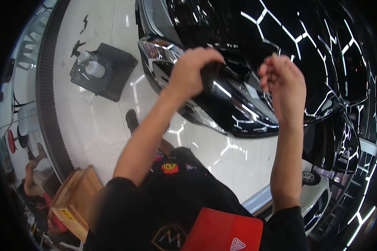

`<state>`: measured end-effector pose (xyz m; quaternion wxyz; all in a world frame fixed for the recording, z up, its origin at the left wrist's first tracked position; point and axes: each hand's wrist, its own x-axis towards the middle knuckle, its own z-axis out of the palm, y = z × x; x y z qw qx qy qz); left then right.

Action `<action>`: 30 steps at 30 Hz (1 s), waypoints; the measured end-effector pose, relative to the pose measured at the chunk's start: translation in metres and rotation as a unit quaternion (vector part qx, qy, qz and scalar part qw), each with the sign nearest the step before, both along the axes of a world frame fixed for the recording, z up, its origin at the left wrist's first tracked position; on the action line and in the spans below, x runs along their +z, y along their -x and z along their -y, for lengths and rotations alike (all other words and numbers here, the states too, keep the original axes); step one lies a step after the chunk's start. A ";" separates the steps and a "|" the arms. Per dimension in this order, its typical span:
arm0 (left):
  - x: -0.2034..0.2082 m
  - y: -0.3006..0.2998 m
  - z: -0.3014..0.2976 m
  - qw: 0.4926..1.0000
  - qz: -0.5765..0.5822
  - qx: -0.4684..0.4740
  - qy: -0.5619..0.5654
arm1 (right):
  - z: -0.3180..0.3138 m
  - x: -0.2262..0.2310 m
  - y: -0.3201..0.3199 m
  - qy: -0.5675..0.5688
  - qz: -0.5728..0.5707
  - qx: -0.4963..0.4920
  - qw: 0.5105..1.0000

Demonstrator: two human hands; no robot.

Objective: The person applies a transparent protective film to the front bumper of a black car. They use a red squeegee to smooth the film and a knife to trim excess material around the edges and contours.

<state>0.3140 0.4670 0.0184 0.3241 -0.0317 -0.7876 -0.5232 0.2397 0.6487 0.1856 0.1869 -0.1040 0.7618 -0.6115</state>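
Observation:
Both my hands are raised over the glossy black front of a car (243,111), near its headlight (161,52). My left hand (192,69) is closed, its fingers curled toward the car; a dark shape shows beneath them, and I cannot make out what they grip. To its right, my right hand (285,79) is held up in a pinch, thumb and fingers together. Something small and pale shows at its fingertips, too blurred to name. A flat red thing (224,232) with a white mark lies against my black shirt (163,209).
A dark grey stand (123,62) carrying white bottles (94,69) is on the tiled floor (100,129) at left. Beyond it runs a dark ribbed strip (50,92). A wooden box (77,194) and a seated person (40,188) are at lower left. A white car (316,198) stands at lower right.

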 end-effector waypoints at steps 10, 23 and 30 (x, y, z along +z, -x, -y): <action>-0.030 -0.033 -0.032 0.988 -0.043 0.109 0.105 | 0.000 0.060 -0.030 -0.226 -0.326 0.240 0.886; -0.050 -0.025 -0.040 0.991 -0.078 0.108 0.013 | 0.093 0.031 -0.031 -0.243 -0.435 0.477 0.724; -0.062 -0.010 -0.065 0.987 -0.104 0.116 -0.031 | 0.176 -0.015 0.075 -0.443 -0.494 0.380 0.645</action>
